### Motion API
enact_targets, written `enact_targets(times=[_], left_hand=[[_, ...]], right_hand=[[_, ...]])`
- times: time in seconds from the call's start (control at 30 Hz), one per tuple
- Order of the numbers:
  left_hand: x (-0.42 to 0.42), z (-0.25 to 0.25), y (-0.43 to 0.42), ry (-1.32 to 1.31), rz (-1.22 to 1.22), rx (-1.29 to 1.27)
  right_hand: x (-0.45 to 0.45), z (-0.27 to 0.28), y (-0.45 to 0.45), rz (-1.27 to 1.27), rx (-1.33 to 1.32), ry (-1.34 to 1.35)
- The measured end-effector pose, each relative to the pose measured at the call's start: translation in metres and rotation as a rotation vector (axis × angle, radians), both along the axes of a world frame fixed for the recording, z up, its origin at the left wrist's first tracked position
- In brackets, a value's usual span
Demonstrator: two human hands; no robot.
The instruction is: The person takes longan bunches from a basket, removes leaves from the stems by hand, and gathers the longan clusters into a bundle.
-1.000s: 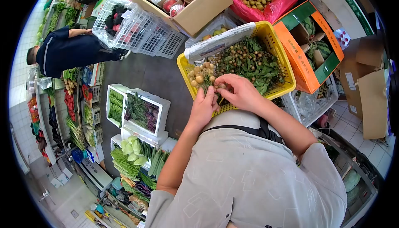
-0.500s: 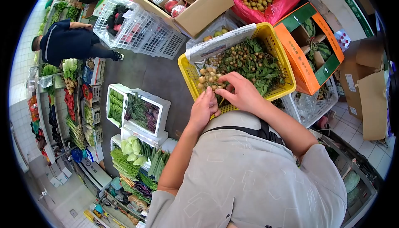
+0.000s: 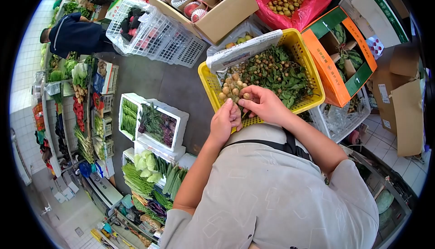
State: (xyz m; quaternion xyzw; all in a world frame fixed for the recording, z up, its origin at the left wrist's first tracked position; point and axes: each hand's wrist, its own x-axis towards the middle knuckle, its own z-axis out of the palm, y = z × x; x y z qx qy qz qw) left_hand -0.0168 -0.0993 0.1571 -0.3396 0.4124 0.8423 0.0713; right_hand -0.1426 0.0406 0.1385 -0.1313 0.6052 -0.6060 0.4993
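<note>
A bunch of round tan longans (image 3: 231, 87) hangs at the near left corner of a yellow plastic crate (image 3: 207, 85). My left hand (image 3: 226, 118) is closed on this bunch at its stems, fingers curled. Just to the right, my right hand (image 3: 266, 104) has its thumb and forefinger around a single longan (image 3: 246, 96) at the bunch's edge. Behind both hands, the crate holds more longans on twigs with green leaves (image 3: 290, 77). A folded newspaper sheet (image 3: 244, 49) lies over the crate's far left rim. The stems inside my left fingers are hidden.
Beyond the crate are a cardboard box of wrapped fruit (image 3: 226, 15) and a pink bag (image 3: 312, 4) of small brown fruit. An orange watermelon box (image 3: 324, 67) stands right. White foam boxes (image 3: 179, 129) of vegetables sit left. A person in dark clothes (image 3: 74, 35) is at the far-left shelves.
My right thumb and forefinger have come together around a longan at the bunch. My left hand keeps its hold. The person at far left has shifted up in the view, which has moved slightly.
</note>
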Motion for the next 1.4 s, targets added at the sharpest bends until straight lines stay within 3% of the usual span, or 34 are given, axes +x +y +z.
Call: enact_targets(times=[0.07, 0.1, 0.17, 0.3, 0.43, 0.6, 1.1, 1.33, 1.4], left_hand=[[-0.001, 0.002, -0.001, -0.003, 0.062, 0.150], [0.000, 0.002, -0.001, -0.003, 0.062, 0.150], [0.000, 0.002, -0.001, 0.008, 0.065, 0.128], [-0.001, -0.001, 0.003, 0.011, 0.022, 0.009], [-0.002, -0.003, 0.005, 0.026, -0.074, -0.191], [0.000, -0.006, 0.005, 0.033, -0.114, -0.266], [-0.004, -0.003, 0.007, -0.006, -0.163, -0.391], [-0.003, -0.007, 0.008, 0.006, -0.096, -0.397], [-0.003, -0.005, 0.008, -0.003, -0.089, -0.398]], right_hand=[[-0.004, 0.013, 0.003, 0.030, 0.055, 0.334], [-0.006, 0.019, 0.004, 0.030, 0.055, 0.333], [-0.010, 0.034, 0.007, -0.080, 0.032, 0.646], [-0.012, 0.039, 0.002, -0.068, -0.069, 0.870], [-0.013, 0.021, -0.003, -0.073, -0.039, 0.842], [-0.021, 0.022, 0.002, 0.012, 0.036, 0.542], [-0.018, 0.016, 0.005, -0.071, -0.108, 0.898], [-0.022, 0.021, 0.006, 0.107, -0.032, 0.850], [-0.024, 0.030, 0.005, 0.155, 0.068, 0.691]])
